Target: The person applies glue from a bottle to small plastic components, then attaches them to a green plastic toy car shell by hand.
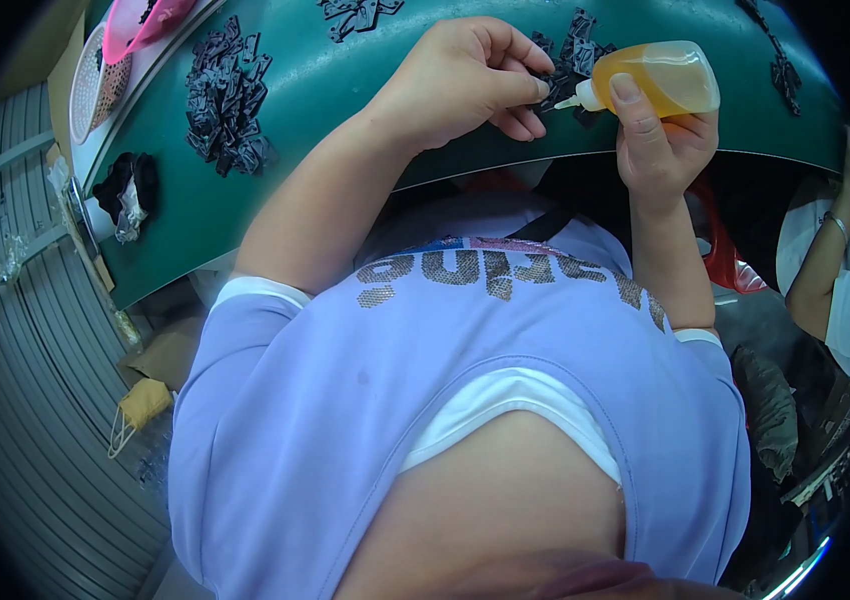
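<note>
My right hand (667, 140) is wrapped around a clear squeeze bottle (680, 75) of yellow liquid, thumb on its near side. The bottle lies tilted sideways, and its narrow white nozzle (567, 103) points left at the fingertips of my left hand (470, 85). That hand is closed in a pinch on a small black plastic part (545, 103), mostly hidden by the fingers. Nozzle and part are very close; whether they touch I cannot tell. Just beyond both hands, a loose heap of similar black parts (578, 50) lies on the green tabletop (325, 85).
A larger pile of black parts (230, 100) lies at the left, with a smaller cluster (360, 15) at the far edge. A pink basket (140, 25) and a pale perforated basket (100, 85) stand far left. Another person's arm (825, 260) shows at right.
</note>
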The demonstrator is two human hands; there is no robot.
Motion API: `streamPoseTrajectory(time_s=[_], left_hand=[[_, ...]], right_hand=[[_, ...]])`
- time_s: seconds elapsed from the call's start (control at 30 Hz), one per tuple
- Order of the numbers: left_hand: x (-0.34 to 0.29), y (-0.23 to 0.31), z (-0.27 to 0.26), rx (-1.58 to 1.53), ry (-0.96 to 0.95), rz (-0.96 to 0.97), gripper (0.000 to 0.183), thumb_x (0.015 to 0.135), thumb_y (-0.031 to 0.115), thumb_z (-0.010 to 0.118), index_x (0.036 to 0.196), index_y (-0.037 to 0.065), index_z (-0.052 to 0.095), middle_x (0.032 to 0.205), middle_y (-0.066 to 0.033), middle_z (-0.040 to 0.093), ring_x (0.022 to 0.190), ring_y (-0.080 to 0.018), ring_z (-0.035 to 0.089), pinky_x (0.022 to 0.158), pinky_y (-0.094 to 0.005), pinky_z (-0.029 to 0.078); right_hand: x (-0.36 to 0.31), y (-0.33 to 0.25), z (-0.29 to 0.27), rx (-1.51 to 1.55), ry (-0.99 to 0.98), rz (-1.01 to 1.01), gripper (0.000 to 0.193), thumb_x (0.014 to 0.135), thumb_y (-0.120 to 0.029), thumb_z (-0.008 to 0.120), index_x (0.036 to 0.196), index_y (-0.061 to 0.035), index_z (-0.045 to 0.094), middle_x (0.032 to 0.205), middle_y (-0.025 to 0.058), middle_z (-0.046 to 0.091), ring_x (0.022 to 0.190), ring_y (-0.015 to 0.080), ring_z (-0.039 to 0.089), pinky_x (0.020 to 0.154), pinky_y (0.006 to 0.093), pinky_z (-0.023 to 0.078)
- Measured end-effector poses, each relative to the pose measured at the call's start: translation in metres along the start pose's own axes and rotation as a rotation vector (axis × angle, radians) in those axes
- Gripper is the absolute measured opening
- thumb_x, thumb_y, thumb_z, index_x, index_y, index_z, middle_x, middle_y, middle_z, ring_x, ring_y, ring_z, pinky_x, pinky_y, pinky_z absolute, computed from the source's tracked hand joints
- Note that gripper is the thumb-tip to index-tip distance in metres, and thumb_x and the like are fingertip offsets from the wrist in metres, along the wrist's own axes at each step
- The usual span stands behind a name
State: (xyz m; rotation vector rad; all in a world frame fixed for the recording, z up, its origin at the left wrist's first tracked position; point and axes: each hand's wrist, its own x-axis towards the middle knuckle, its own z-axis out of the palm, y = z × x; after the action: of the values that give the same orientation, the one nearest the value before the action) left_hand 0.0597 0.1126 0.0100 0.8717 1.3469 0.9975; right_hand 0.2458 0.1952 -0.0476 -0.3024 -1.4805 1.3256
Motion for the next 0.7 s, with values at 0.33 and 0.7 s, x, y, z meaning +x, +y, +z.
streamPoseTrajectory(time_s=[0.33,0.7], left_hand=[[-0.002,0.000,-0.005,-0.029,0.059,0.113,0.022,0.086,0.004,0.063,0.106,-0.004,0.061,0.081,-0.0081,0.064,0.068,-0.0149,0.068,0.059,-0.0218,0.056],[0.022,0.022,-0.034,1.021,0.885,0.281,0.024,0.076,0.025,0.071,0.075,0.002,0.063,0.082,-0.0179,0.062,0.081,-0.0355,0.061,0.072,-0.0432,0.048]], right_hand=[[0.016,0.006,-0.003,0.352,0.221,0.020,0.014,0.091,-0.007,0.056,0.105,-0.0054,0.054,0.095,0.0087,0.061,0.080,0.0176,0.065,0.060,0.0339,0.059],[0.016,-0.003,0.009,0.238,0.271,0.039,0.017,0.090,-0.008,0.059,0.105,-0.0057,0.052,0.096,0.0087,0.059,0.080,0.0178,0.064,0.062,0.0332,0.059]])
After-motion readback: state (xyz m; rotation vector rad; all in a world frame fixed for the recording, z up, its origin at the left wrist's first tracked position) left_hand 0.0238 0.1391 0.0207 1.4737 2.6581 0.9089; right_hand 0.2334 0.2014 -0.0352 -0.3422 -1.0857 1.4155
